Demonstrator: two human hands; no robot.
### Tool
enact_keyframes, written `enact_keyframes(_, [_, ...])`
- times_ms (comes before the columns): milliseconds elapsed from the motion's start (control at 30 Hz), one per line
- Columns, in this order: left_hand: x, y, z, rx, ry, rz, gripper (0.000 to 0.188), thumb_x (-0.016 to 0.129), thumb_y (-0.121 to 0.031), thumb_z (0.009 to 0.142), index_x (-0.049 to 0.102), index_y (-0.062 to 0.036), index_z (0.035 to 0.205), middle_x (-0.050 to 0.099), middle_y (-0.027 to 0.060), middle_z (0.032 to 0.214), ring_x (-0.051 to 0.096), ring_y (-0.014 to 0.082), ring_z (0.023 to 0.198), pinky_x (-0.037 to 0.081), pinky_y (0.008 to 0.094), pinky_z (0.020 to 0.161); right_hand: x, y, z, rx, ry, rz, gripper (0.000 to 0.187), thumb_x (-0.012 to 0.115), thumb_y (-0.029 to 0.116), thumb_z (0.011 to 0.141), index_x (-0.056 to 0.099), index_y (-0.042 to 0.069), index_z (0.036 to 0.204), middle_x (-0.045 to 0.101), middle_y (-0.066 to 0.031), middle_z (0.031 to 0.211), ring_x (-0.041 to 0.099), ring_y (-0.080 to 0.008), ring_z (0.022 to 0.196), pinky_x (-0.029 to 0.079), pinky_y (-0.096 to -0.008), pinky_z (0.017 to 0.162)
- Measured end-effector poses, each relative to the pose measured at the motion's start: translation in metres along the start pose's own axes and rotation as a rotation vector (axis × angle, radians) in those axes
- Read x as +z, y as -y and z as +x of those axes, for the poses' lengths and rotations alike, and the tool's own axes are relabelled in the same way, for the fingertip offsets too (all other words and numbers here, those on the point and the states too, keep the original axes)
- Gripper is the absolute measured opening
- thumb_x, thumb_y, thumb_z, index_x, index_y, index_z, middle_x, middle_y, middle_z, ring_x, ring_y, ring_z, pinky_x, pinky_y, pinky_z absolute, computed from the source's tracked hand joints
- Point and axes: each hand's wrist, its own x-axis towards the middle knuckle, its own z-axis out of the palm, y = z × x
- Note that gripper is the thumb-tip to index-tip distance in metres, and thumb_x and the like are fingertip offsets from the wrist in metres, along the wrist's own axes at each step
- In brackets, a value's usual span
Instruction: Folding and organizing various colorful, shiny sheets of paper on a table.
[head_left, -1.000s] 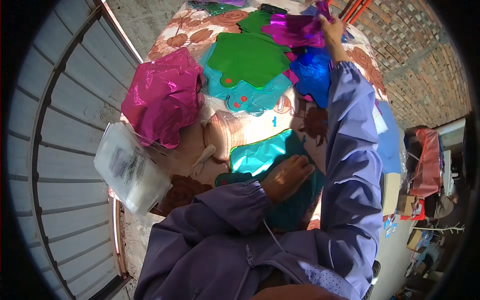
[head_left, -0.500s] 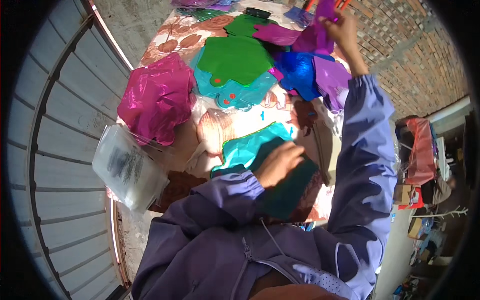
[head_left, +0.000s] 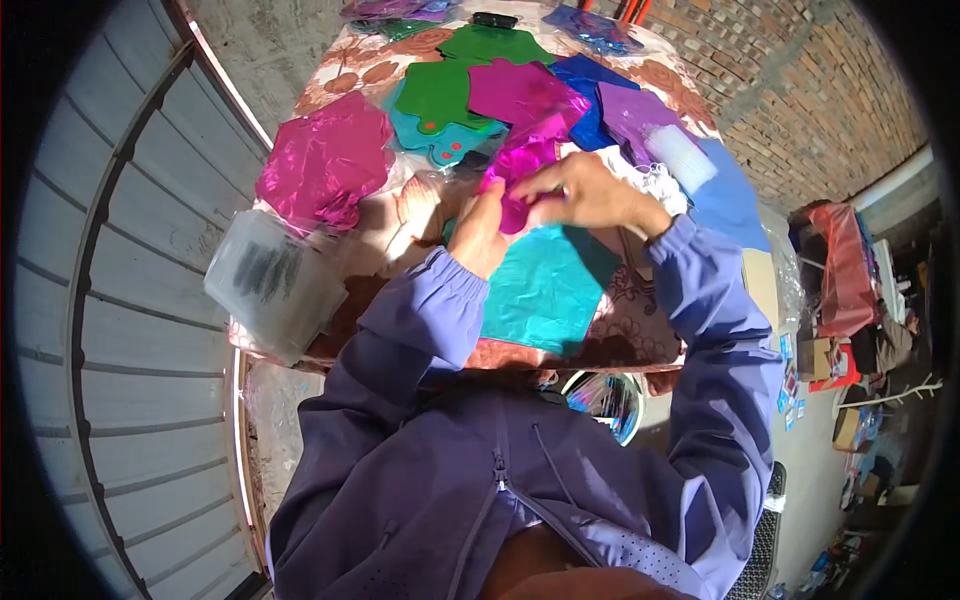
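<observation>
A shiny magenta foil sheet (head_left: 530, 152) is bunched between my two hands above the table. My left hand (head_left: 482, 228) grips its near end, thumb on top. My right hand (head_left: 597, 192) has its fingers bent against the same end; they are slightly blurred. Below the hands lies a teal foil sheet (head_left: 550, 290), flat and creased. The far part of the magenta sheet meets another flat magenta sheet (head_left: 515, 92), which rests over green foil sheets (head_left: 430, 95) with wavy edges. A teal piece with red dots (head_left: 440, 147) shows beneath those.
Left on the patterned tablecloth (head_left: 640, 345) are a crumpled dark pink foil sheet (head_left: 325, 160) and clear plastic bags (head_left: 270, 285). To the right lie purple sheets (head_left: 640, 115), a white foam-like block (head_left: 682, 158) and white string (head_left: 655, 185). A bin (head_left: 610, 400) stands below the table edge.
My right hand has come down from the far right, bringing the magenta sheet toward me. My left hand has left the teal sheet and taken hold of the magenta one.
</observation>
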Motion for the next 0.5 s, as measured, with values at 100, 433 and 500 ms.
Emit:
enact_keyframes(100, [-0.006,-0.012,-0.012,-0.04,-0.152,0.032,0.027,0.043,-0.024,0.103,0.054,-0.0059,0.12,0.062,0.0084,0.11,0.064,0.0265,0.097,0.056,0.0399,0.081,-0.039,-0.035,0.01,0.652,0.009,0.061,0.049,0.076,0.022,0.073,0.064,0.003,0.115,0.069,-0.0173,0.101,0.067,-0.0338,0.093,0.053,-0.0445,0.075])
enact_keyframes(433, [-0.004,-0.051,-0.053,-0.026,-0.176,0.066,0.023,0.049,-0.024,0.1,0.058,-0.007,0.113,0.064,0.0067,0.098,0.066,0.0234,0.083,0.054,0.0382,0.068,-0.001,-0.157,0.041,0.105,-0.328,-0.639,0.028,0.067,0.013,0.076,0.07,0.009,0.103,0.07,-0.016,0.085,0.068,-0.0337,0.085,0.054,-0.0441,0.071])
enact_keyframes(500, [-0.014,-0.058,-0.083,0.025,-0.193,0.143,0.02,0.053,-0.021,0.098,0.059,-0.0072,0.11,0.064,0.0055,0.093,0.064,0.0209,0.079,0.052,0.0353,0.065,-0.02,-0.159,0.047,0.351,-0.373,-0.573,0.022,0.064,0.01,0.076,0.071,0.009,0.097,0.069,-0.0166,0.085,0.068,-0.0343,0.083,0.054,-0.0436,0.072])
